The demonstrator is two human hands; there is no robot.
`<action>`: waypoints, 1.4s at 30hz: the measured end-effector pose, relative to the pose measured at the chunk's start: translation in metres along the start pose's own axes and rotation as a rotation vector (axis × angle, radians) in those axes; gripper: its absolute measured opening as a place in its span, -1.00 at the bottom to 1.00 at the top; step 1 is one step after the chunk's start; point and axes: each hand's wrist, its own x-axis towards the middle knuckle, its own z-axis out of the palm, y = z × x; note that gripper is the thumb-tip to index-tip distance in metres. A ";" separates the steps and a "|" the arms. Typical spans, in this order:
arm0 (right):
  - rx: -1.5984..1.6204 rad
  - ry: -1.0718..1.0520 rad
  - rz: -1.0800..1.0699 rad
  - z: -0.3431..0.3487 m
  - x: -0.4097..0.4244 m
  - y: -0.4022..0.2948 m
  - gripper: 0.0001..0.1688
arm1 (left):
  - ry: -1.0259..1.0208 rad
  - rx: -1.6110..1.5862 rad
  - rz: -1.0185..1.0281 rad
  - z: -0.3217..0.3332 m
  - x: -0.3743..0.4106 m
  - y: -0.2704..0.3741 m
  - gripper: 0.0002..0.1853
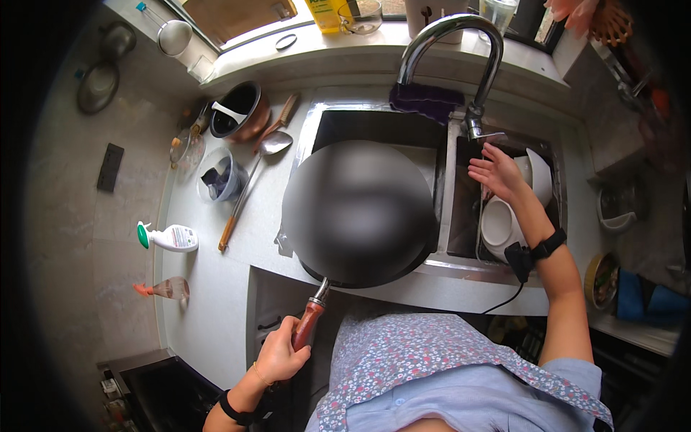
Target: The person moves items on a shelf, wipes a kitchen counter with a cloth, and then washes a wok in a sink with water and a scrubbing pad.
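My left hand (282, 350) grips the reddish wooden handle (308, 325) of a dark wok (359, 216). Its round body covers much of the left sink basin (345, 127) and overlaps the counter's front edge. The inside of the wok looks blurred. My right hand (499, 171) is empty, its fingers extended just below the lever (492, 136) of the chrome faucet (453, 27); I cannot tell whether they touch. Beneath that forearm, white bowls (499, 224) rest in the right basin (461, 237). The faucet's spout points down behind the wok.
Left of the sink lie a metal ladle (253, 173), a brush (286, 113), a copper-coloured pot (251, 116) and a plastic tub (221, 175). Two spray bottles, one white (178, 238) and one clear (173, 289), lie farther left. A purple cloth (426, 102) hangs behind the basins.
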 end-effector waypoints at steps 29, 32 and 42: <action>-1.673 0.494 -0.639 -0.015 0.064 -0.049 -0.53 | 0.061 0.410 0.115 -0.056 0.075 -0.108 -0.78; -1.611 0.548 -0.558 -0.008 0.060 -0.049 -0.60 | 0.017 0.617 0.192 -0.106 0.098 -0.092 -0.79; -1.566 0.602 -0.702 -0.010 0.057 -0.030 -0.66 | 0.204 1.250 0.436 -0.229 0.175 0.044 -0.84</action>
